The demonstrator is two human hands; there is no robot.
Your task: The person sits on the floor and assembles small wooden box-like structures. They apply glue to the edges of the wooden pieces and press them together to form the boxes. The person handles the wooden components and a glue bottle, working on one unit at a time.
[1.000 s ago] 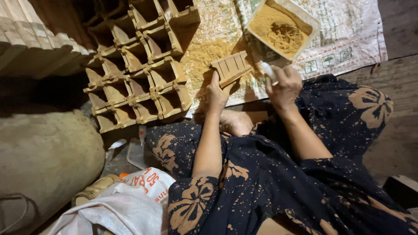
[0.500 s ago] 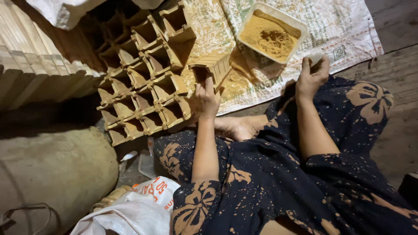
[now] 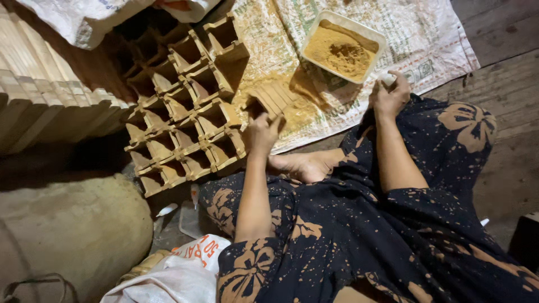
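Nearest the camera lies the person's lap, covered by a dark garment with orange flower prints (image 3: 359, 235). A white printed sack (image 3: 168, 275) sits at the lower left, next to a large rounded tan sack (image 3: 67, 235). A bare foot (image 3: 303, 165) rests between the two forearms.

The left forearm extends forward from the lap, nearly straight. The left hand (image 3: 263, 133) is clamped on a small wooden mould (image 3: 272, 101), with the fingers curled over its near end. The mould lies tilted on the woven mat (image 3: 449, 50), at the edge of a patch of spilled yellow-brown powder (image 3: 300, 115).

The right forearm rises from the right knee, bent at the elbow. The right hand (image 3: 390, 95) is closed around a small pale object (image 3: 387, 79); the kind of object cannot be told. This hand sits just beside the near rim of the white tray (image 3: 314, 35).

To the left of the left hand stands a block of stacked wooden moulds (image 3: 185, 123) with open compartments, arranged in rows. The nearest corner is close to the left wrist.

Farther away, the white tray holds a heap of the yellow-brown powder. Bundled wooden slats (image 3: 45, 95) lie at the far left. Wooden floorboards (image 3: 505, 101) show at the right.
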